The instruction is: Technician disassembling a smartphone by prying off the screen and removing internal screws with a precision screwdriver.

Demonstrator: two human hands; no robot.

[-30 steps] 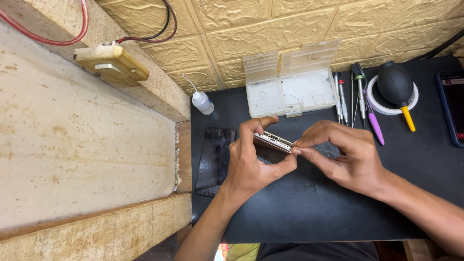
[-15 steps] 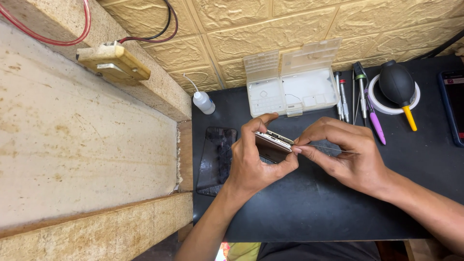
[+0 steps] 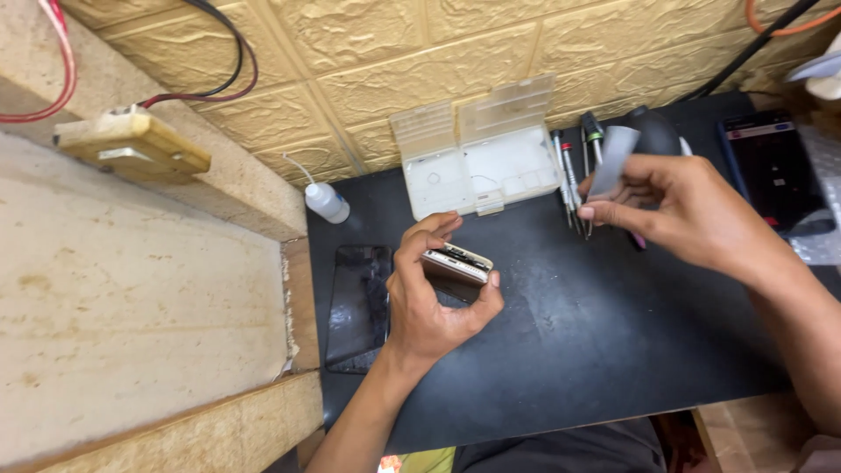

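From the head view we see our left hand [image 3: 434,298] cupping the opened phone body [image 3: 455,265] edge-up above the black tabletop [image 3: 561,350], fingers [image 3: 429,232] curled closed round its long edges, while our right hand [image 3: 683,206] pinches a thin grey strip [image 3: 611,158] between thumb and fingertips near the screwdrivers [image 3: 574,175]. We judge the phone light, stiff and fragile (its exposed insides want no pressure), so the metal frame is the place to hold; the strip looks flimsy and bendable, best held by one end.

Clear compartment box [image 3: 480,166], small dropper bottle [image 3: 327,202], screwdrivers [image 3: 571,171], black mat [image 3: 604,350]
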